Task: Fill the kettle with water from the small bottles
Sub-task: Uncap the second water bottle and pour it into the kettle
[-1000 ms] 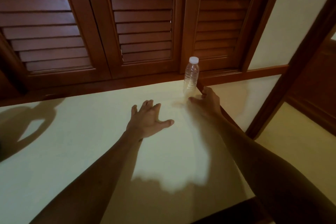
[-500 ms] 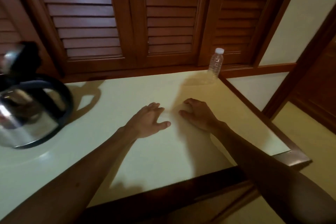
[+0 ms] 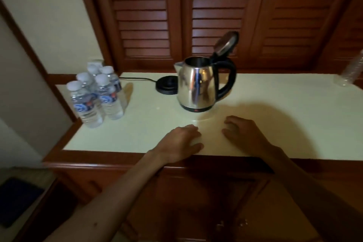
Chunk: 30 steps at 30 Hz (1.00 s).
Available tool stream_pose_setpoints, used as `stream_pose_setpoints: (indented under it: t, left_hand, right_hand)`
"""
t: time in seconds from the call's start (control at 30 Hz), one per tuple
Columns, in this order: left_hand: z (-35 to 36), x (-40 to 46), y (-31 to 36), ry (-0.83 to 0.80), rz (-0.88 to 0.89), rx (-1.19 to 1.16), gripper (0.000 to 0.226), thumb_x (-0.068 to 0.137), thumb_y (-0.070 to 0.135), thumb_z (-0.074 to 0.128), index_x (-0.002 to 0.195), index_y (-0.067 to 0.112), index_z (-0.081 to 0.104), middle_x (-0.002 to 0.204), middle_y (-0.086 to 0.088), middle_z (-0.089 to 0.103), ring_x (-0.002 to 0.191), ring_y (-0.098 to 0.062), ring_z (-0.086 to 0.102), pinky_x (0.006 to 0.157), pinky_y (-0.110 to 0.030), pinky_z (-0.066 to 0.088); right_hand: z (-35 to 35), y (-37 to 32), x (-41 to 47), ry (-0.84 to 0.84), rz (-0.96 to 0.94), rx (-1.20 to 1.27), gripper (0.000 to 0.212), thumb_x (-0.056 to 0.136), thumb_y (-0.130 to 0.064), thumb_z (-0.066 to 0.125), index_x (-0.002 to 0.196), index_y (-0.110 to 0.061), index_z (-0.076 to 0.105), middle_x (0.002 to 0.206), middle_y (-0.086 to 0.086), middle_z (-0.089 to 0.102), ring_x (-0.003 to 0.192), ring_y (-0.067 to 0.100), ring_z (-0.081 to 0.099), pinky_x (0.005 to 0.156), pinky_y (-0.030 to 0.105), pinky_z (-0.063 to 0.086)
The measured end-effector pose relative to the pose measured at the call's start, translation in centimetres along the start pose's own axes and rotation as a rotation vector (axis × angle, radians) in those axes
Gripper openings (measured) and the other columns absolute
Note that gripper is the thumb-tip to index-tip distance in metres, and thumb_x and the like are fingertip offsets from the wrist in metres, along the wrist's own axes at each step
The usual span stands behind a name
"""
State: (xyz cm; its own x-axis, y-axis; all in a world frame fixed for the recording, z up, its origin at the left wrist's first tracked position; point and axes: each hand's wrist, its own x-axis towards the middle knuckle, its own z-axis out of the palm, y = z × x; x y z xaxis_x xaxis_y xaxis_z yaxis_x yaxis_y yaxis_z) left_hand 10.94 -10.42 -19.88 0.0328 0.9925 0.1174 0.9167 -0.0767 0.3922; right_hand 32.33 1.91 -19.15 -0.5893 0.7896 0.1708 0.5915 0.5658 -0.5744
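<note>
A steel kettle (image 3: 197,86) with a black handle stands on the cream counter (image 3: 275,116), its lid (image 3: 225,43) tipped up and open. Left of it its black base (image 3: 167,84) sits apart from it, with a cord. A cluster of several small capped water bottles (image 3: 96,94) stands at the counter's left end. One label-free bottle (image 3: 352,70) stands at the far right edge. My left hand (image 3: 180,142) and my right hand (image 3: 243,133) rest palm down on the counter's front edge, in front of the kettle, holding nothing.
Dark wooden louvred shutters (image 3: 216,15) rise behind the counter. A wooden cabinet front (image 3: 196,192) with door knobs lies below the counter. A dark blue mat (image 3: 15,200) is on the floor at lower left.
The view has swung left: the lone bottle slid to the far right edge, and the kettle and bottle cluster came into view. Both hands drew back to the counter's front edge.
</note>
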Motion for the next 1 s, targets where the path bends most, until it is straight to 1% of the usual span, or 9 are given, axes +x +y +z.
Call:
stream_pose_setpoints:
  t: [0.13,0.23,0.3,0.37,0.5,0.63,0.7,0.83,1.0]
  left_hand:
    - [-1.8,-4.3,-3.1,0.145,-0.063,-0.029,0.032,0.093,0.038,0.059,0.113,0.015,0.069,0.114,0.001,0.069,0.1,-0.022,0.066,0.087,-0.033,0.05]
    - [-2.7,-7.0,-4.5,0.389,-0.194,-0.128,0.017,0.092,0.024,0.063,0.098,0.015,0.075,0.101,0.003,0.075,0.091,-0.017,0.069,0.083,-0.029,0.052]
    - [-3.8,-8.7,-5.2,0.588,-0.343,-0.22,0.01,0.088,0.015,0.066,0.088,0.014,0.076,0.087,0.003,0.077,0.077,-0.013,0.068,0.072,-0.016,0.05]
    - [-5.0,-9.9,-6.7,0.755,-0.484,-0.272,0.01,0.088,0.011,0.064,0.089,0.013,0.074,0.083,0.002,0.074,0.074,-0.012,0.064,0.065,-0.006,0.041]
    - [-7.3,-11.5,-10.2,1.03,-0.717,-0.292,0.021,0.085,0.015,0.069,0.105,0.008,0.064,0.101,-0.009,0.064,0.093,-0.025,0.059,0.077,-0.03,0.045]
    - [-8.9,-11.7,-12.6,0.971,-0.859,-0.411,0.058,0.08,0.02,0.081,0.127,0.005,0.049,0.128,-0.015,0.051,0.117,-0.029,0.051,0.093,-0.036,0.045]
    - [-9.2,-11.3,-13.3,0.911,-0.843,-0.477,0.069,0.078,0.021,0.083,0.134,0.005,0.045,0.134,-0.015,0.053,0.122,-0.03,0.053,0.096,-0.036,0.045]
    - [-9.4,-10.4,-14.2,0.854,-0.786,-0.549,0.067,0.082,0.023,0.08,0.137,0.009,0.045,0.132,-0.011,0.061,0.12,-0.03,0.058,0.088,-0.033,0.043]
    - [-9.7,-10.3,-15.1,0.863,-0.825,-0.51,0.056,0.086,0.024,0.076,0.133,0.008,0.051,0.129,-0.013,0.063,0.118,-0.033,0.06,0.093,-0.042,0.048]
  right_hand:
    - [3.4,-5.4,0.7,-0.081,-0.036,-0.029,0.039,0.088,-0.033,0.066,0.122,-0.015,0.062,0.129,0.004,0.061,0.114,0.022,0.058,0.094,0.03,0.042]
    - [5.2,-7.8,1.2,-0.088,-0.031,-0.085,0.042,0.091,-0.036,0.061,0.126,-0.012,0.058,0.134,0.007,0.057,0.116,0.024,0.055,0.094,0.031,0.04]
    - [5.9,-8.6,1.0,-0.058,0.012,-0.097,0.043,0.093,-0.035,0.059,0.127,-0.009,0.056,0.135,0.01,0.054,0.118,0.026,0.052,0.094,0.032,0.038]
    - [6.3,-8.8,0.8,-0.036,0.032,-0.117,0.04,0.094,-0.033,0.057,0.123,-0.006,0.056,0.13,0.013,0.055,0.114,0.027,0.053,0.089,0.032,0.038]
    - [6.5,-9.0,0.6,-0.031,0.026,-0.149,0.04,0.095,-0.035,0.054,0.125,-0.009,0.056,0.133,0.011,0.054,0.119,0.025,0.051,0.093,0.032,0.037]
    - [6.4,-9.5,0.3,-0.046,0.05,-0.175,0.045,0.095,-0.036,0.053,0.133,-0.01,0.051,0.142,0.008,0.047,0.129,0.024,0.044,0.104,0.036,0.034]
    - [6.4,-9.6,0.2,-0.052,0.05,-0.197,0.045,0.096,-0.036,0.052,0.134,-0.011,0.05,0.143,0.008,0.046,0.131,0.023,0.043,0.106,0.035,0.033]
    - [6.4,-9.7,0.2,-0.05,0.048,-0.218,0.044,0.095,-0.036,0.052,0.132,-0.011,0.051,0.142,0.008,0.048,0.129,0.024,0.044,0.104,0.035,0.034]
    - [6.5,-9.5,0.2,-0.029,0.035,-0.204,0.042,0.094,-0.036,0.053,0.129,-0.012,0.053,0.138,0.008,0.051,0.126,0.023,0.047,0.1,0.034,0.036]
